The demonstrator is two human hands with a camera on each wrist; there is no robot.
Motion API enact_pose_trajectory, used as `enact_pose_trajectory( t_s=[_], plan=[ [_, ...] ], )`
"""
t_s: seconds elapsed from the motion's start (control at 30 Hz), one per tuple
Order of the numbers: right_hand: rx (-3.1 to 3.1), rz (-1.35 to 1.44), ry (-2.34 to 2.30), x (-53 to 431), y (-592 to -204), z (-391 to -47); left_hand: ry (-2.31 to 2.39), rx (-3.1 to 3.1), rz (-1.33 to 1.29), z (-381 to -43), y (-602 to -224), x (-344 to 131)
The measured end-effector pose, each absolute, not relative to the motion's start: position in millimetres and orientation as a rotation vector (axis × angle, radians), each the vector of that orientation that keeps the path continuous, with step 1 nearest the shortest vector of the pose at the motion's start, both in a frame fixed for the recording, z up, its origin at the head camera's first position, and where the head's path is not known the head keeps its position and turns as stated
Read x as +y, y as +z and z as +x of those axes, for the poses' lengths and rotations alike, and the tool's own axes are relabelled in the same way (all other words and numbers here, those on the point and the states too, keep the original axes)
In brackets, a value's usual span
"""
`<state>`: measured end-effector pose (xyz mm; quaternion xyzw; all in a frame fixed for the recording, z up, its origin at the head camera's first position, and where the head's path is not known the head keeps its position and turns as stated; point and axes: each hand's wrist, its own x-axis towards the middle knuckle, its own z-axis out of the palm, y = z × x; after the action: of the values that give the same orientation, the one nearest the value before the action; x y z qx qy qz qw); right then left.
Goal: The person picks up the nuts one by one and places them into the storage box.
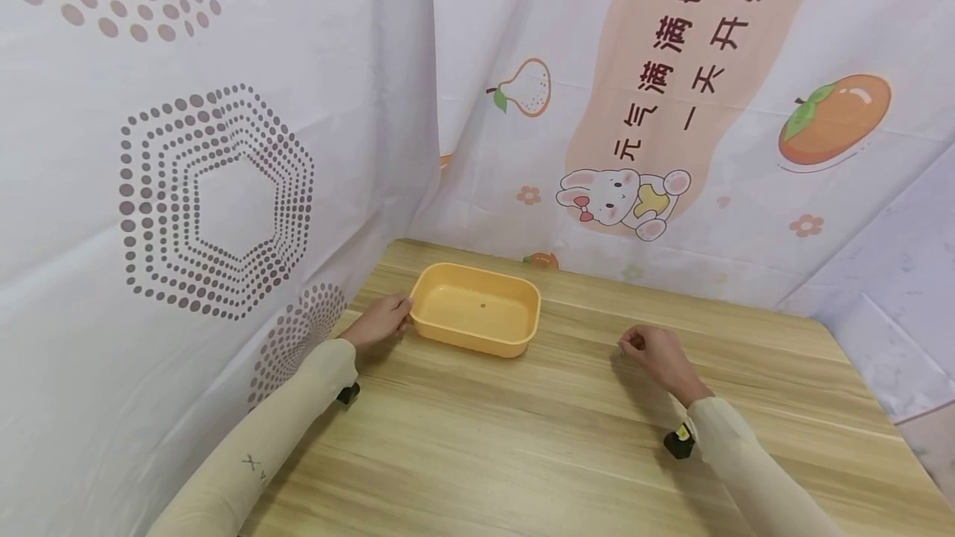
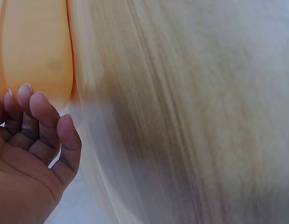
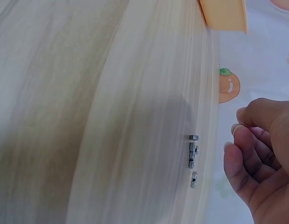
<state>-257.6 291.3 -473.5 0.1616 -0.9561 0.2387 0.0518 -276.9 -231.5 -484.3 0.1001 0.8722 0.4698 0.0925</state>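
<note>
A shallow yellow plastic box (image 1: pixel 475 345) with rounded corners sits toward the back left of the table. My left hand (image 1: pixel 382 320) holds its left end, fingers curved against the outer wall in the left wrist view. Off to the box's right, my right hand (image 1: pixel 660 359) is low over the table, thumb and forefinger brought together. Several small metal nuts (image 3: pixel 191 156) lie in a short row near those fingertips in the right wrist view. Whether a nut is between the fingertips I cannot tell. The hand hides most of the row from the head view.
The wood-grain table (image 1: pixel 477 437) meets a printed white curtain (image 1: pixel 477 214) at the back. Another white curtain (image 1: pixel 224 371) hangs close beside the left arm. On the right the tabletop ends at a slanting edge.
</note>
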Motion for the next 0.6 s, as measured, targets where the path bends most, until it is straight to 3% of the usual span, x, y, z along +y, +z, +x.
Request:
enact_pose_trajectory(
  t_s=[0.6],
  plan=[
    [-2.882,0.525,0.752,282.6,-472.4,-261.0,1.369,2.604,0.276,-275.5,-482.4,-232.1]
  ],
)
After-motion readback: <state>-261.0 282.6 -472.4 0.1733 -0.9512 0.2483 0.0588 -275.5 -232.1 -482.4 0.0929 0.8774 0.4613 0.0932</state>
